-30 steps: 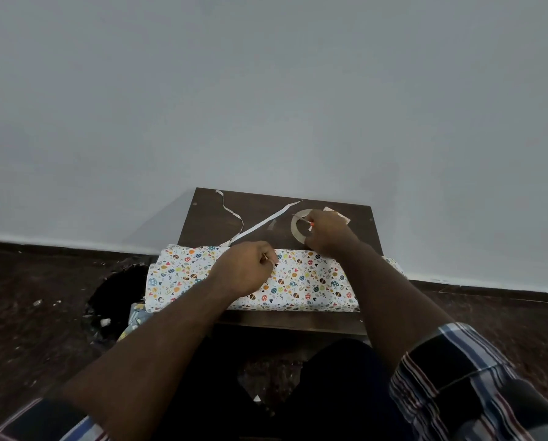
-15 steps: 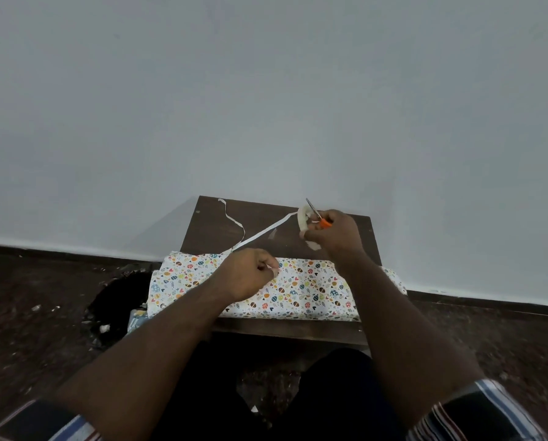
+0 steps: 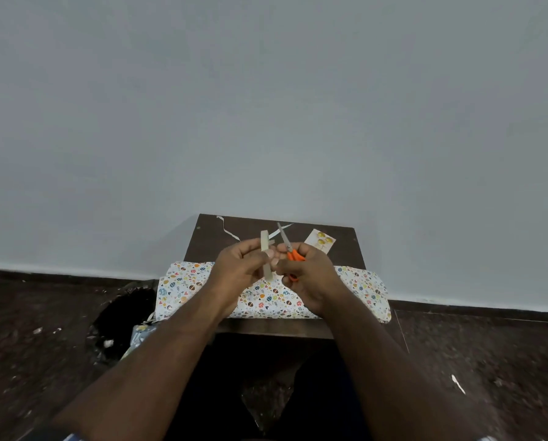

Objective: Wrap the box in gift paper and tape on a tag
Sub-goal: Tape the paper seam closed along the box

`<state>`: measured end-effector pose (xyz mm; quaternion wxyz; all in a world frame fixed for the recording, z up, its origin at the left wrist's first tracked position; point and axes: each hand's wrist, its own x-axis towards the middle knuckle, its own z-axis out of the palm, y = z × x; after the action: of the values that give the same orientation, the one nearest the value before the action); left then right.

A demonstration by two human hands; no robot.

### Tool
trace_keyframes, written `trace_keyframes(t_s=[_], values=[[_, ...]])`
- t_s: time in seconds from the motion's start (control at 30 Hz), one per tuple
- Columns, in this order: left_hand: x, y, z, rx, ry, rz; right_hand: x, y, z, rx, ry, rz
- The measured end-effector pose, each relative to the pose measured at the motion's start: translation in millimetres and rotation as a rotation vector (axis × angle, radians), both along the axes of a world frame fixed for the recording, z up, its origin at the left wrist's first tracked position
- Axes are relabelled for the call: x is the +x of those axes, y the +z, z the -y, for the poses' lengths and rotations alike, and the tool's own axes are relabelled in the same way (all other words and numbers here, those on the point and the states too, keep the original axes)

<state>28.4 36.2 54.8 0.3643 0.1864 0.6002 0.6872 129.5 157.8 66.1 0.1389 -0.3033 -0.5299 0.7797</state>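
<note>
Filling the upper two thirds of the frame is a plain pale wall [image 3: 266, 106], with dark floor [image 3: 27, 361] along the bottom. Low in the centre stands a dark wooden table [image 3: 209, 246], seen from above. Across its near edge lies the wrapped box [image 3: 186, 288], covered in white gift paper with small coloured prints, its long axis running left to right across the frame and overhanging the table at both ends. Above the box, at centre frame, the two hands meet. The left hand [image 3: 237, 268] curls its fingers round a tape roll [image 3: 266, 249], held on edge so it reads as a narrow, nearly upright band. The right hand [image 3: 307, 281] grips orange-handled scissors [image 3: 290, 249], blades pointing up toward the wall and slightly left. A gift tag [image 3: 320, 240] with gold dots rests on the table right of the scissors, tilted. Thin white paper strips [image 3: 228, 230] trail over the far tabletop.
</note>
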Motion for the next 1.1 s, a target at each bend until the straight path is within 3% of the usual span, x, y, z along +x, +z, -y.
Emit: trace_keyframes(t_s=[0.4, 0.57, 0.73, 0.93, 1.1], values=[[4.5, 17.3, 12.2, -0.112, 0.013, -0.235, -0.9, 31.0, 0.6, 0.197, -0.051, 0.05], [5.5, 20.4, 16.3, -0.225, -0.011, -0.259, -2.2, 41.6, -2.4, 0.906, 0.038, 0.155], [6.1, 27.8, 16.4, -0.175, -0.107, -0.23, -2.1, 45.6, -1.4, 1.231, 0.118, 0.167], [8.5, 32.4, 15.0, -0.152, -0.117, -0.167, -1.6, 42.7, 0.3, 1.318, 0.082, 0.123], [9.3, 31.4, 14.1, -0.125, -0.055, -0.101, -2.1, 39.3, 1.5, 1.222, 0.035, 0.145]])
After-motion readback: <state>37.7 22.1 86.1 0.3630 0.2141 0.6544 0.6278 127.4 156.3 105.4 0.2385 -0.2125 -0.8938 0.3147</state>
